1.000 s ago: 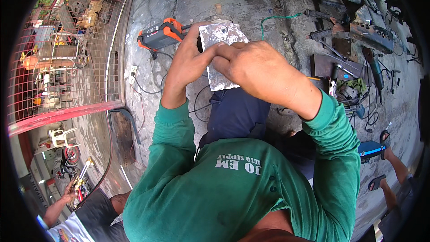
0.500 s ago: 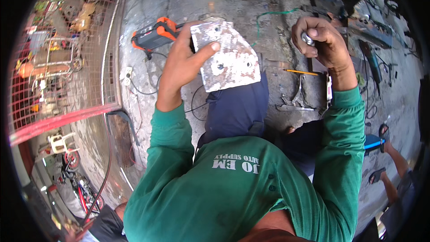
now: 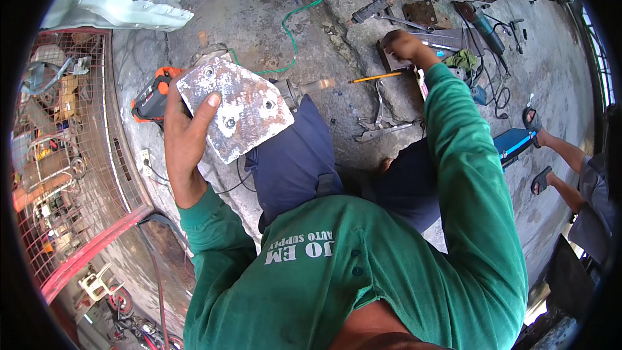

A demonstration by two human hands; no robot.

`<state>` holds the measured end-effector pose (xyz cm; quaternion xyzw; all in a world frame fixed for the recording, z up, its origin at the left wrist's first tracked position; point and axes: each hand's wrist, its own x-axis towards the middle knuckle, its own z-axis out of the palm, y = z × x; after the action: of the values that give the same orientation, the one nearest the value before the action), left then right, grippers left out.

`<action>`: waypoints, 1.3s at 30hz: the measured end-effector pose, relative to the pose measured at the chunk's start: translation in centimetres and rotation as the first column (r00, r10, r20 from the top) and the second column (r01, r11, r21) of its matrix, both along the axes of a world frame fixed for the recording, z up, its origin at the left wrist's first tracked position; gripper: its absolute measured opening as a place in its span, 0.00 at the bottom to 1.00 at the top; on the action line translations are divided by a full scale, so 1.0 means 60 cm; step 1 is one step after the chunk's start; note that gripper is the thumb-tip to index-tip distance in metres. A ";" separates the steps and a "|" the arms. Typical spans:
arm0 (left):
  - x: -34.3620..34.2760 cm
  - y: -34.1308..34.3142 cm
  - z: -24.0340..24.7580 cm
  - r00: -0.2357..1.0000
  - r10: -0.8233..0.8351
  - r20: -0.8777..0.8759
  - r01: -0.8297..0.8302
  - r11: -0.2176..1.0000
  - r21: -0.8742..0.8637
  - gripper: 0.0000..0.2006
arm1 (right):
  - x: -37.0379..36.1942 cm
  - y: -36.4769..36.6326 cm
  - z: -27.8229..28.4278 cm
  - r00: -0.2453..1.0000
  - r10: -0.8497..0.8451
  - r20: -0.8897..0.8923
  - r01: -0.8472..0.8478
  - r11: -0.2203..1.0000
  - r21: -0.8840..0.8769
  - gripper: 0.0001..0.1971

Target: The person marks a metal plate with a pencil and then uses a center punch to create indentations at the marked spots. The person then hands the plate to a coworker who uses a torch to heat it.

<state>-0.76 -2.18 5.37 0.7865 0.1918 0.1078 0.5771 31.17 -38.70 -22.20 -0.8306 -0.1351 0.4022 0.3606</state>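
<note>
The grip of the left hand [image 3: 184, 142] is closed on the left edge of a scuffed, white-patched metal plate [image 3: 241, 116], thumb across its face, partly over the left leg [image 3: 295, 152]. The right hand [image 3: 407, 47], blurred, is near a yellow pencil [image 3: 377, 77]; whether it holds anything, one cannot tell.

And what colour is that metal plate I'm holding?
The metal plate is patchy white and greyish brown, clearest in the head view.
</note>
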 end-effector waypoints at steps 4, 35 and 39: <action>-0.019 0.007 -0.001 0.998 0.063 -0.006 -0.063 0.998 -0.021 0.24 | -0.041 0.122 -0.019 0.914 0.293 0.279 -0.214 0.935 -0.283 0.13; -0.014 -0.021 0.005 0.998 0.054 -0.035 -0.056 0.996 -0.072 0.18 | -0.315 0.259 0.366 0.637 0.476 0.606 -0.582 0.813 -0.027 0.35; -0.017 -0.030 0.012 0.998 0.047 -0.044 -0.048 0.998 -0.031 0.18 | -0.320 0.251 0.352 0.620 0.351 0.702 -0.561 0.824 0.084 0.33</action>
<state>-1.78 -3.98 6.11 0.7744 0.2245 0.1013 0.5827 11.98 -23.67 -1.07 -0.7905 -0.5202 0.1366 0.2930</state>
